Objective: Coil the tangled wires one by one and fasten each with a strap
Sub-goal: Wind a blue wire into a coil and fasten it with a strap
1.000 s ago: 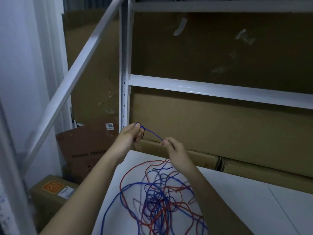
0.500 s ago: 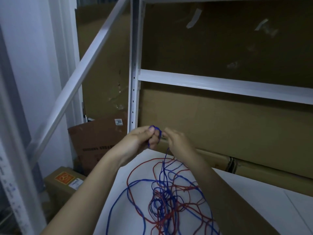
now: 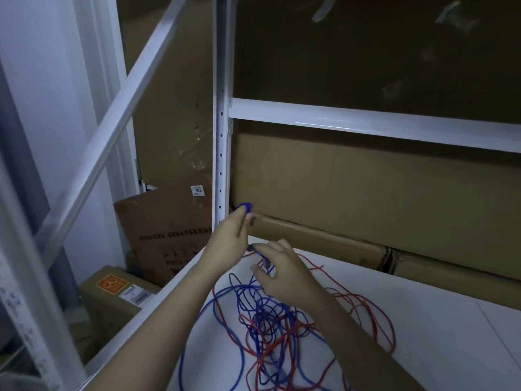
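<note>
A tangle of blue and red wires (image 3: 270, 325) lies on the white shelf board (image 3: 423, 320). My left hand (image 3: 228, 238) is raised above the board's far left corner and pinches a small loop of blue wire (image 3: 245, 207) between thumb and fingertips. My right hand (image 3: 279, 272) sits lower, just right of the left, its fingers curled round the blue wire strand (image 3: 263, 256) that runs down into the tangle. No strap is visible.
A white rack upright (image 3: 222, 136) and crossbeam (image 3: 366, 125) stand behind my hands. Large cardboard boxes (image 3: 366, 198) fill the back. More cartons (image 3: 166, 230) sit on the floor at the left, beside a slanted white beam (image 3: 112, 128).
My right hand has dropped from beside the left hand down toward the tangle, sliding along the blue wire. The left hand keeps its small blue loop raised. The view has shifted right.
</note>
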`<state>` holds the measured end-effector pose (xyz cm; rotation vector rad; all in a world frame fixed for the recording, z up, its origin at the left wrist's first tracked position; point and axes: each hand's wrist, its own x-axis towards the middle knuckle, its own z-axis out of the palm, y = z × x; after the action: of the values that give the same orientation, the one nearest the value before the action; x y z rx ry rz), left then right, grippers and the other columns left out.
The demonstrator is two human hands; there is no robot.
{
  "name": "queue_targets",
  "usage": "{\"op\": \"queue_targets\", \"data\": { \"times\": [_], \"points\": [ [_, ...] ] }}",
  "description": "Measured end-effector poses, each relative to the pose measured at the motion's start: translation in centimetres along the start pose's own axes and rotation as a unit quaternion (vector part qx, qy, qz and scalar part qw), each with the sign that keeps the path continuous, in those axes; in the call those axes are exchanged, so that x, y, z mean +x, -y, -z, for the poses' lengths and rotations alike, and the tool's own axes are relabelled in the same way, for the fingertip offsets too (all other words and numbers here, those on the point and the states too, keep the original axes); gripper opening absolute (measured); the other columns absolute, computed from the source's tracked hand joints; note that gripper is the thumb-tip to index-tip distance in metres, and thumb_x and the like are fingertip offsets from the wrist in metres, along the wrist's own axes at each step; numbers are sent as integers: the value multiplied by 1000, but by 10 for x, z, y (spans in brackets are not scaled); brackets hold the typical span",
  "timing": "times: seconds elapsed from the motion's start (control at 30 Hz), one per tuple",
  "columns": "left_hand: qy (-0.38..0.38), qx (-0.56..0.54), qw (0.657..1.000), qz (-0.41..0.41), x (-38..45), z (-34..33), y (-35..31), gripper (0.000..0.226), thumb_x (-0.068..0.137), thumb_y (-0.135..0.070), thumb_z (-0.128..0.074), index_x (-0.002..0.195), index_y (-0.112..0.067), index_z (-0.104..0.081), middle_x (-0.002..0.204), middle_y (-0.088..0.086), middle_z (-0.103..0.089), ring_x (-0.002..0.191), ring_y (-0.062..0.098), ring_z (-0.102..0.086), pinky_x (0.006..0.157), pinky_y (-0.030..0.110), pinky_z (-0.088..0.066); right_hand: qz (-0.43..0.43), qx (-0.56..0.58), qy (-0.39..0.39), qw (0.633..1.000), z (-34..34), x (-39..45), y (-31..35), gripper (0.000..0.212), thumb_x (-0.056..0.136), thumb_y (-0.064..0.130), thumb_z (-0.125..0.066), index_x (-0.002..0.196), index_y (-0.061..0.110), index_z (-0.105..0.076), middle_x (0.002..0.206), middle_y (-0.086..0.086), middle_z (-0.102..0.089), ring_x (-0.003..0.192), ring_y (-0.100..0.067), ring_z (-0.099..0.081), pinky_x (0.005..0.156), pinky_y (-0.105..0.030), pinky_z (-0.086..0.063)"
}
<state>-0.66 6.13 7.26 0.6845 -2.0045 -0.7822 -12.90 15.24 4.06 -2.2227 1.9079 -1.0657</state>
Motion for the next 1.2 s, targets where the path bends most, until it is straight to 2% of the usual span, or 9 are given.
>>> {"op": "queue_targets", "data": {
  "times": [0.07,0.23,0.37,0.47,0.57,0.7,0.8,1.0,1.2],
  "points": [
    [89,131,987,-36,-4,0,7,22,103,-17,-35,96,-6,-52,85,10,-61,74,18,-54,66,30,-40,-35,43,-34,998,8,-1,-1,38,90,27,-59,127,27,-49,93,4,-47,90,-3,-42,77,-21,-42],
    [199,157,966,-58,-16,-5,3,29,104,-25,-34,91,-3,-48,81,13,-53,71,23,-47,64,35,-35,-92,102,-55,989,14,-3,-5,46,84,22,-66,121,29,-39,106,9,-35,96,10,-42,78,-2,-37],
    [226,203,952,-48,-17,-7,2,29,103,-28,-34,83,-9,-43,73,2,-44,66,16,-41,61,34,-30,-106,235,-44,965,16,-8,-5,34,85,25,-64,111,31,-43,97,5,-43,94,-7,-47,81,-10,-40],
    [192,200,959,-61,-19,-5,4,28,103,-27,-36,84,-9,-48,78,7,-54,72,21,-49,67,38,-40,-129,397,-40,908,20,-6,-3,28,82,28,-54,110,25,-51,86,4,-55,85,-6,-57,81,-19,-44],
    [150,174,971,-72,-21,-3,3,28,102,-22,-40,74,-25,-40,67,-6,-44,60,7,-42,58,28,-33,-170,499,-85,845,25,-7,-5,20,90,20,-53,110,17,-57,94,-6,-63,90,-16,-62,83,-27,-53],
    [119,173,974,-81,-22,0,-3,26,102,-22,-39,84,-7,-50,71,3,-53,64,18,-49,61,33,-39,-179,448,-68,873,29,-15,-4,21,95,7,-54,112,17,-62,113,-12,-62,105,-23,-63,91,-36,-54],
    [96,177,975,-90,-21,2,-6,28,102,-23,-39,89,-2,-54,75,7,-56,68,22,-52,65,36,-42,-161,392,-35,905,35,-17,-1,19,92,15,-61,111,16,-63,100,-7,-68,97,-15,-66,90,-29,-53],
    [71,175,977,-99,-15,2,-13,21,100,-17,-43,86,-4,-53,70,9,-53,65,26,-50,61,43,-41,-127,309,-173,926,50,-8,3,18,84,1,-68,83,18,-65,83,0,-65,74,2,-63,70,-13,-48],
    [20,224,966,-124,4,9,-30,32,102,-26,-39,77,-8,-43,63,8,-47,59,26,-46,54,40,-36,1,24,-220,975,76,8,-16,14,81,1,-68,80,14,-71,88,7,-50,78,-7,-54,63,-18,-44]
  ]
}}
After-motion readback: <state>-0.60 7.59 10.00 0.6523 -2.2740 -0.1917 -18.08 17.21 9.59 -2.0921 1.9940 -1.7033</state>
